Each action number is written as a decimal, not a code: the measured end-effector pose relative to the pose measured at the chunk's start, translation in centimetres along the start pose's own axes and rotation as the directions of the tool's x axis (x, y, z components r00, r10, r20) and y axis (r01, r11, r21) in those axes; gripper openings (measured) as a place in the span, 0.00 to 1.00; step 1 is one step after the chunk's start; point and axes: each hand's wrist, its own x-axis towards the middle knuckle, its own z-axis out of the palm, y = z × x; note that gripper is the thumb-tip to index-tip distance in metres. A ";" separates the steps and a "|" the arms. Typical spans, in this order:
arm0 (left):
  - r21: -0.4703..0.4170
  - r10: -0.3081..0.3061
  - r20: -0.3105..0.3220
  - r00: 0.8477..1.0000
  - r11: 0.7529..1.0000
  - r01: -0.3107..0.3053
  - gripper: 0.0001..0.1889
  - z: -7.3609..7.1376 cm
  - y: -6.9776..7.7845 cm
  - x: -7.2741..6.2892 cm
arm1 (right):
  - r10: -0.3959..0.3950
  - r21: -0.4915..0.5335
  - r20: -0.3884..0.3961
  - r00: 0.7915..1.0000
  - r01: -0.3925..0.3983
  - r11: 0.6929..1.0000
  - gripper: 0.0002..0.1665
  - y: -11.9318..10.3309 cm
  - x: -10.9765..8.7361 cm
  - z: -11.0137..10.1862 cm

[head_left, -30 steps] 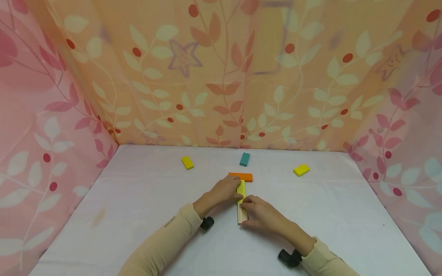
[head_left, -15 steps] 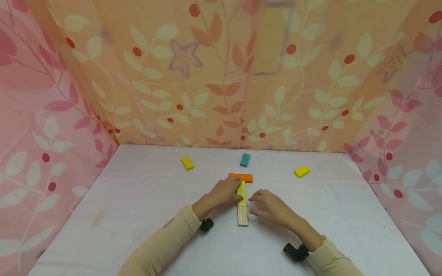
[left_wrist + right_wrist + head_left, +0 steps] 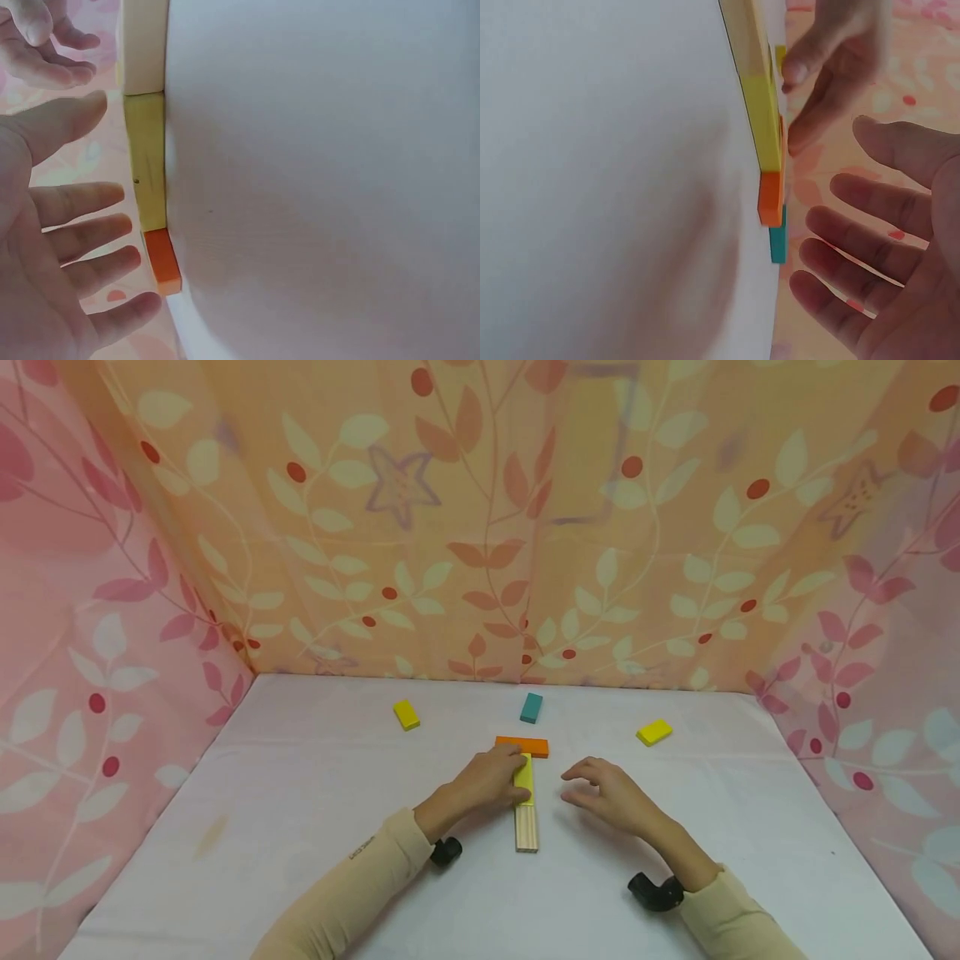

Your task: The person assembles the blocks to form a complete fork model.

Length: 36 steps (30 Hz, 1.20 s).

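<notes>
A yellow block [image 3: 526,787] lies end to end with a plain wooden block [image 3: 527,828], and an orange block [image 3: 522,746] lies crosswise at its far end, a T shape. My left hand [image 3: 489,781] is over the yellow block's left side, fingertips at its top and hiding part of it. In the left wrist view, the left hand's fingers [image 3: 82,259] are spread and fairly straight beside the yellow and orange blocks. My right hand [image 3: 618,795] hovers to the right of the row, holding nothing. Its fingers [image 3: 855,247] are spread and relaxed in the right wrist view.
Beyond the orange block lies a teal block [image 3: 531,707]. One yellow block [image 3: 407,714] lies at the back left, another yellow block [image 3: 655,732] at the back right. A white-covered table [image 3: 300,810] is enclosed by floral curtains [image 3: 480,527] at the back and sides.
My right hand has let go of the plain wooden block and moved away to the right and slightly farther back. The left hand and the blocks have stayed nearly in place.
</notes>
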 end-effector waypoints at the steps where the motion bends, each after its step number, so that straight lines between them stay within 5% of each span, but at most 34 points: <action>1: 0.002 0.006 0.008 1.000 1.000 -0.006 0.33 0.0 0.0 -0.1 | 0.004 0.013 -0.006 1.000 -0.004 1.000 0.17 0.2 0.0 -0.2; 21: 0.012 0.029 0.056 0.998 0.999 -0.030 0.38 0.3 -0.1 -0.5 | 0.065 -0.044 -0.127 0.990 -0.071 0.996 0.18 3.6 1.5 -4.2; 36: -0.010 0.017 0.074 0.997 1.000 -0.017 0.41 0.2 -0.2 -0.4 | 0.108 -0.213 -0.178 0.978 -0.146 0.966 0.19 6.3 3.2 -7.4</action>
